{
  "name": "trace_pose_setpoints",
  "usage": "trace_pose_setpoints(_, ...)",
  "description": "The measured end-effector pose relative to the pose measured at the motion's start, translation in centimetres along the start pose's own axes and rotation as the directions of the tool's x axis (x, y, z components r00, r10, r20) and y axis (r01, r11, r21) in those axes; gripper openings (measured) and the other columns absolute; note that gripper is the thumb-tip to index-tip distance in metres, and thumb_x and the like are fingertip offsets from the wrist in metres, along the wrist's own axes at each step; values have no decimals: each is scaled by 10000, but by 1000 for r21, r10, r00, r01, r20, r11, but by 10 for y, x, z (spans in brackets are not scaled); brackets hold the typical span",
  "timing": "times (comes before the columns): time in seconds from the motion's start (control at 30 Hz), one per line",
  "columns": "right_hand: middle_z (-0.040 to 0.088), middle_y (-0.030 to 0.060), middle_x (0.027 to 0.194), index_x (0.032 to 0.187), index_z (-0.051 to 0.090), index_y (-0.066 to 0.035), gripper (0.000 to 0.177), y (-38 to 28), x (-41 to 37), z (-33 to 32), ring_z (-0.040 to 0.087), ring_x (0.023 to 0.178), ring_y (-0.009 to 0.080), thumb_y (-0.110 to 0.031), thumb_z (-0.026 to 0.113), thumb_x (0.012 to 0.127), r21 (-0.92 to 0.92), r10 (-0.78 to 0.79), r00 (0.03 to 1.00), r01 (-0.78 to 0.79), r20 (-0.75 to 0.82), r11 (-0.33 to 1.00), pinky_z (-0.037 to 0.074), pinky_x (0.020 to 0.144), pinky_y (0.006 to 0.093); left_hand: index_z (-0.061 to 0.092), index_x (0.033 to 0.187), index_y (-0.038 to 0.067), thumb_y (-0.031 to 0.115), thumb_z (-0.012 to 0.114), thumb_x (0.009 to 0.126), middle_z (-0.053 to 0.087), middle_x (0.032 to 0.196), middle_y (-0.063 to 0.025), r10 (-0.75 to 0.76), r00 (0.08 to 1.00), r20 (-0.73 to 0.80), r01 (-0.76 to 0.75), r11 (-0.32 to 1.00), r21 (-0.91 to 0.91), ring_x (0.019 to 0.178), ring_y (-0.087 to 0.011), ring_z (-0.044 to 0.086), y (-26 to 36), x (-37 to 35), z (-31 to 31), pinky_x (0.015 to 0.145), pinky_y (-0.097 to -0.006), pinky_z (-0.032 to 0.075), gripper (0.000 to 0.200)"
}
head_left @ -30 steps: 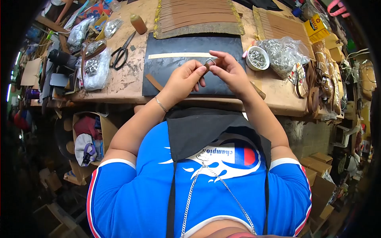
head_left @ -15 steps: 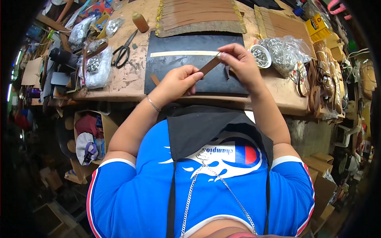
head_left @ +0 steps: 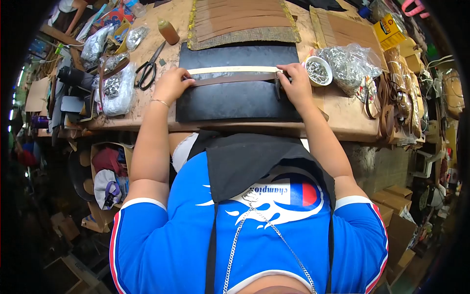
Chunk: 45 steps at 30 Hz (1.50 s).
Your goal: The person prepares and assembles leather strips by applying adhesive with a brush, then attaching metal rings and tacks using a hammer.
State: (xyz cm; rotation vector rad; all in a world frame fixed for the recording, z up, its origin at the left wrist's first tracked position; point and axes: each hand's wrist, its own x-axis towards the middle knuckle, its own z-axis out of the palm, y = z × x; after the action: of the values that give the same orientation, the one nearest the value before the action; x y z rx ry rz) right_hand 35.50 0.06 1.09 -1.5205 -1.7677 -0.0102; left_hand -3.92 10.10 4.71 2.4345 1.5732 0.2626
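Note:
A long brown leather strip (head_left: 232, 78) lies stretched across the black mat (head_left: 230, 105), just on my near side of a pale cream strip (head_left: 232, 70) that runs alongside it. My left hand (head_left: 171, 84) pinches the brown strip's left end near the mat's left edge. At the other end, my right hand (head_left: 297, 85) has its fingers closed on the strips' right ends. A small dark object (head_left: 277, 89) is beside my right thumb; its kind cannot be made out. My fingers hide both ends of the brown strip.
Black-handled scissors (head_left: 147, 72) and an amber bottle (head_left: 168, 31) are to the left. A white bowl of small metal pieces (head_left: 329, 80) and a plastic bag of metal parts (head_left: 350, 66) stand right. Brown slit sheets (head_left: 240, 22) lie beyond the mat.
My left hand has moved left and slightly up, away from my right hand. The brown strip, earlier slanted between my hands, now lies straight along the cream strip.

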Motion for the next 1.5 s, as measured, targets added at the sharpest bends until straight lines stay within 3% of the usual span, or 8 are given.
trace_pose_setpoints(0.4,625,139,1136,1326,651,-111,432,-12,-71,-81,620,1048,380,-224,758,923,-274,198,922,-106,332,956,527,858,469,748,1122,167,309,746,915,690,1048,-33,246,919,-307,-245,969,45,1048,-272,646,88,0,66,939,-447,462,252)
trace_pose_setpoints(0.57,650,182,1109,1329,648,-87,396,6,-99,-135,644,1008,384,-109,721,940,-116,252,954,-235,166,965,527,893,418,722,1130,95,196,743,951,688,1001,-57,69,987,148,2,902,-432,954,-223,663,77,-5,35,868,-361,512,207)
trace_pose_setpoints(0.73,631,164,1129,1317,633,-92,375,33,-146,-182,635,1048,408,-147,698,953,-395,377,917,-300,133,868,531,902,459,702,1182,82,225,691,1016,672,970,19,-12,958,286,234,607,-759,879,-83,599,32,-18,-42,775,-259,498,219)
trace_pose_setpoints(0.93,626,174,1173,1363,616,-92,414,88,-176,-170,634,1092,399,-187,707,970,-457,543,839,-499,-40,737,519,935,470,677,1231,98,254,665,1053,631,858,70,-305,931,-203,-26,499,-866,683,-3,499,-40,-1,-141,589,-172,368,237)
trace_pose_setpoints(1.1,610,220,1209,1445,572,-101,524,138,-169,-172,614,1131,433,-157,729,949,-495,689,686,-694,-234,523,496,993,490,616,1253,73,240,690,1038,648,899,43,-501,824,-266,-123,299,-946,721,-34,536,-85,10,-139,612,-199,418,283)
trace_pose_setpoints(1.23,574,241,1297,1513,527,-135,630,175,-160,-172,579,1215,441,-83,730,918,-497,690,687,-692,-229,524,472,1047,489,598,1230,43,237,734,988,657,909,0,-585,811,-27,185,300,-936,796,-96,585,-133,-12,-36,729,-245,467,339)
trace_pose_setpoints(1.33,558,246,1363,1529,521,-148,664,178,-147,-169,575,1241,431,-50,722,904,-497,720,659,-710,-217,499,464,1079,474,529,1312,44,126,737,956,660,828,-41,-749,658,82,418,272,-867,579,-133,574,-140,-35,31,534,-291,487,420)
trace_pose_setpoints(1.5,512,235,1486,1527,520,-117,647,186,-161,-163,504,1370,414,-68,711,911,-420,654,707,-698,-271,580,414,1141,470,516,1394,43,169,771,914,689,851,-70,-720,694,11,560,529,-638,659,-201,662,-123,-44,30,633,-335,557,557)
